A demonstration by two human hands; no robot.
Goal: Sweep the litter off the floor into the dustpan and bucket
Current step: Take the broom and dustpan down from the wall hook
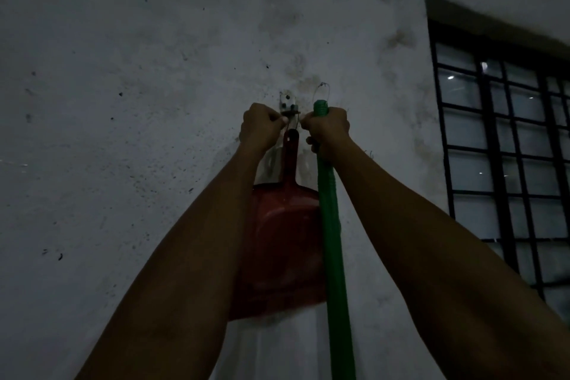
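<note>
A red dustpan (283,244) hangs flat against the white wall, its handle up at a small metal hook bracket (73,105). My left hand (262,126) is raised to the hook, fingers curled and pinching the thin wire loop by the dustpan's handle. My right hand (328,129) grips the top of a green broom handle (334,256), which runs straight down beside the dustpan's right edge. A thin wire loop sticks up from the handle's top. The broom's head, the litter and the bucket are out of view.
A stained white wall (138,102) fills the view. A dark barred window (505,139) is set in it at the right. The light is dim.
</note>
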